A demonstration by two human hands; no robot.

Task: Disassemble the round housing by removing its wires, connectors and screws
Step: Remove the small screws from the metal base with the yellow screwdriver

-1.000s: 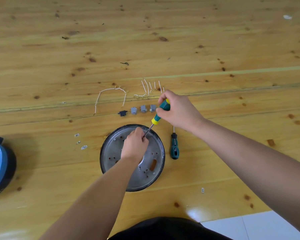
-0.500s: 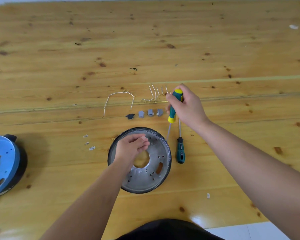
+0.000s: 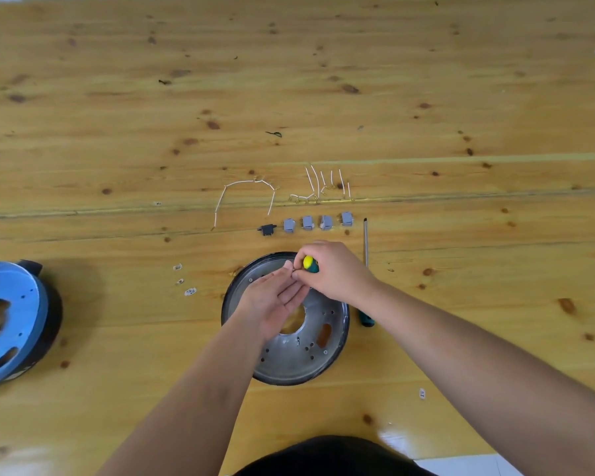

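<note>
The round grey metal housing with its black rim lay flat on the yellow knotty-pine bench, directly ahead of the person, its central hole and scattered screw holes facing up. Over its 12 o'clock edge both hands met. The left hand lay palm-up with fingers straight and relaxed, holding nothing visible, its fingertips touching the right hand. The right hand was curled round the green-and-yellow-handled screwdriver, whose yellow butt pointed up towards the camera; its long axis seemed to run steeply down at the housing, the tip hidden under the fingers. The next screw probably sat just below that tip, so the right hand was the nearer.

At 3 o'clock of the housing a second, dark-green-handled screwdriver lay with its shaft pointing to 12 o'clock. Beyond, a row of four small grey connectors, a black one and the white wire pieces lay already removed.
</note>
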